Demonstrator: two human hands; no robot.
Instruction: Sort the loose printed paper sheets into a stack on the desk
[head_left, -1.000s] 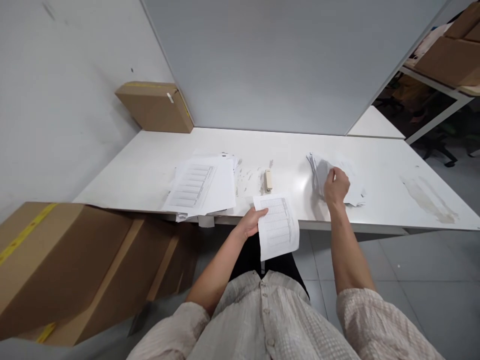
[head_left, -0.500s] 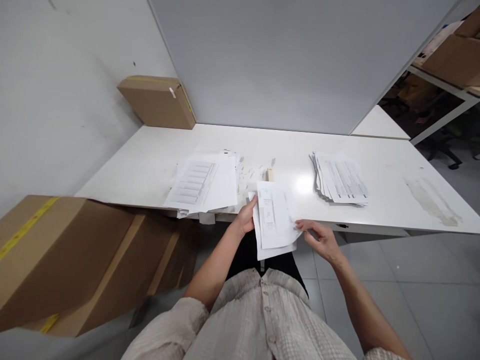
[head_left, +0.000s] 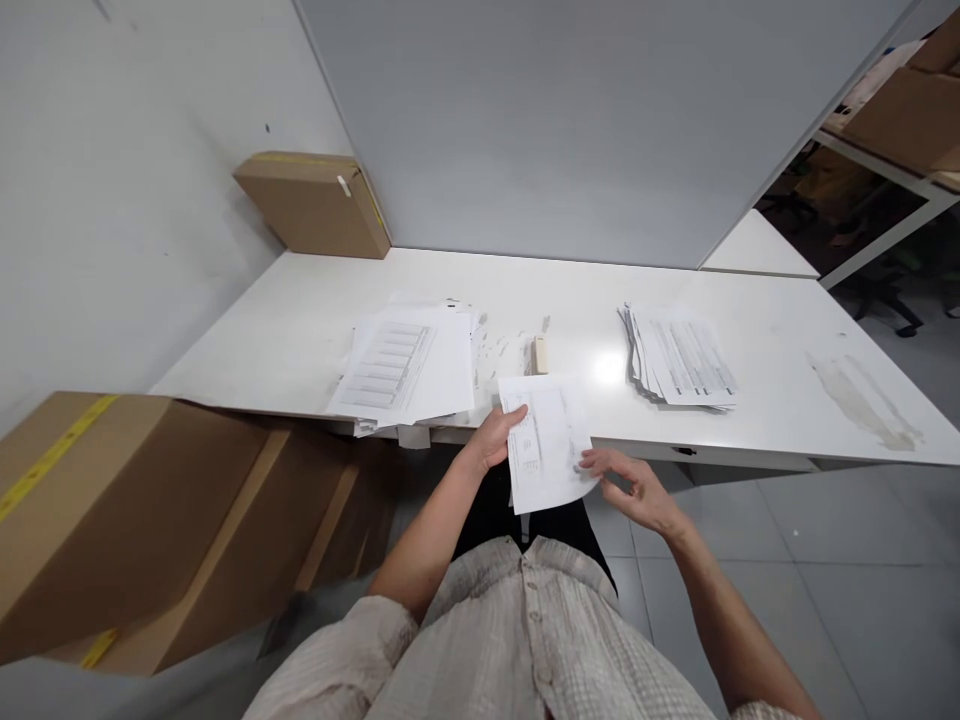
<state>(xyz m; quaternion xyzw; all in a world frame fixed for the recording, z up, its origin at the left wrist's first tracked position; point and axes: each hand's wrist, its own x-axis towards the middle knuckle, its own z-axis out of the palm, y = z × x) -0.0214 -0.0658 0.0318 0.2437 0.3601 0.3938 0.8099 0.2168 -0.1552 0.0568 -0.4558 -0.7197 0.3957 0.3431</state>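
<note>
Printed paper sheets (head_left: pixel 551 440) are held at the table's front edge, above my lap. My left hand (head_left: pixel 496 440) is closed on their left side, thumb on top and fingers underneath. On the right side, my right hand (head_left: pixel 630 485) has its fingertips at the sheets' edge, thumb and fingers apart; whether they touch the paper is hard to see. Just beyond the sheets lies a small beige block (head_left: pixel 540 355). A stack of printed papers (head_left: pixel 409 365) is to the left, and a second paper stack (head_left: pixel 682 360) to the right.
The white table (head_left: pixel 780 370) has stains at its right end. A cardboard box (head_left: pixel 315 205) leans in the back left corner against a grey panel (head_left: pixel 600 130). Large cardboard boxes (head_left: pixel 135 500) stand at the lower left, beside the table. Shelving with a carton (head_left: pixel 907 120) is at the far right.
The held sheets, offset from each other before, now lie lined up as one, slightly lower. My left thumb reaches further over the paper, and my right fingers have opened a little.
</note>
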